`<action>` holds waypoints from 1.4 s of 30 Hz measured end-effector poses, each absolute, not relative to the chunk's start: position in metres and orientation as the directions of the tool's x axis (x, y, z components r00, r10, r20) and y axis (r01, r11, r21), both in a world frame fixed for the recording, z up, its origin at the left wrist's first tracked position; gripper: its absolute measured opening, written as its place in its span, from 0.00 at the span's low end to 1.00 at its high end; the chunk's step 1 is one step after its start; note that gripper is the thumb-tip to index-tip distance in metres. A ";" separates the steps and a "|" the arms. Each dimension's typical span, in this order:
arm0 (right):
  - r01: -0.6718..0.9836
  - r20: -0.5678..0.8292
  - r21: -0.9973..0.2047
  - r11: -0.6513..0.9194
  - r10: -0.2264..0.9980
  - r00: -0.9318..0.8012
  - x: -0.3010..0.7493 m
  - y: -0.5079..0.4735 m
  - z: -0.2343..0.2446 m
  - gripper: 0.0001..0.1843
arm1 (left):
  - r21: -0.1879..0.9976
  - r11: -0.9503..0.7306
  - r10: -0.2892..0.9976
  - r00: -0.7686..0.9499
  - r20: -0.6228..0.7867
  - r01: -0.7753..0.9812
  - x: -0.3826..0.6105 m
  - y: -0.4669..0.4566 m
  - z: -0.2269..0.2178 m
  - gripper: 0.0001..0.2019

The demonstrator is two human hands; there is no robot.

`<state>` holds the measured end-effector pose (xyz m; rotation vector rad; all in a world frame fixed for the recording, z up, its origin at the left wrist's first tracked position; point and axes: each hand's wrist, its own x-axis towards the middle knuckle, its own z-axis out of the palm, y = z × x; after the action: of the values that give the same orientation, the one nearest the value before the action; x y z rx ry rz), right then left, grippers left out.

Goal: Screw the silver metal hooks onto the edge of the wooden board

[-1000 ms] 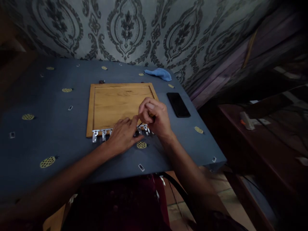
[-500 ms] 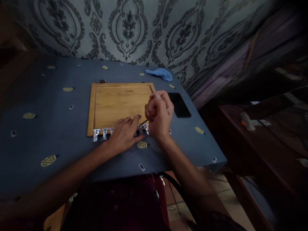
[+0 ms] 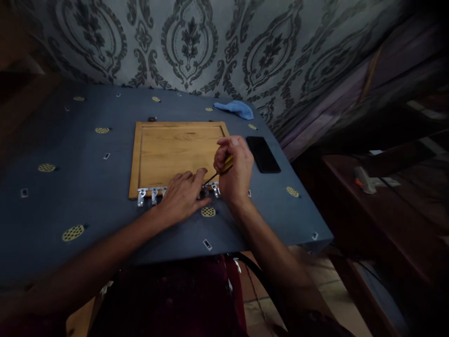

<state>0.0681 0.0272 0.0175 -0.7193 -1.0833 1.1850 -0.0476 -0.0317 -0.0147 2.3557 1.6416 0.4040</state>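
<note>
My right hand point(image 3: 236, 168) is closed around the yellow handle of a screwdriver point(image 3: 228, 162). Its dark shaft slants down and left to a metal hook rail point(image 3: 141, 196) along the front edge of a wooden board point(image 3: 175, 145). Several silver hooks stick out from the rail towards me. Over the rail's middle lies my left hand point(image 3: 183, 192), fingers spread and thumb apart, hiding part of the rail. The screwdriver's tip meets the rail close to my left thumb; any screw there is too small to make out.
A black phone point(image 3: 263, 154) lies right of the board, and a blue cloth point(image 3: 235, 109) behind it. A small dark object point(image 3: 152, 119) sits at the board's far edge. The blue tablecloth point(image 3: 280, 215) ends near my body; a patterned wall covering point(image 3: 189, 42) rises behind.
My right hand has turned and its fingers have loosened a little, so the yellow handle now shows. The left hand stays on the rail. The whole view has shifted slightly.
</note>
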 end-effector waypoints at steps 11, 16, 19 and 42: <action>-0.304 0.312 -0.943 0.133 0.667 -0.676 0.080 0.038 0.020 0.20 | 0.322 -0.340 0.940 0.322 0.109 0.884 -0.047 -0.029 -0.022 0.24; -0.298 0.407 -0.904 0.307 0.831 -0.379 0.081 0.034 0.013 0.17 | 0.336 -0.342 0.940 0.317 0.127 0.878 -0.047 -0.030 -0.021 0.26; -0.120 0.442 -0.896 0.427 0.838 -0.319 0.090 0.031 0.012 0.17 | 0.346 -0.353 0.935 0.321 0.149 0.869 -0.047 -0.031 -0.020 0.27; 0.256 0.383 -0.749 0.612 0.714 -0.587 0.140 0.043 0.032 0.14 | 0.363 -0.336 0.942 0.319 0.109 0.869 -0.048 -0.032 -0.020 0.28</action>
<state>0.1399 0.0429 0.0318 -0.7595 -2.1460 0.8535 -0.0479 -0.0320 -0.0196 2.3476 1.6475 0.4427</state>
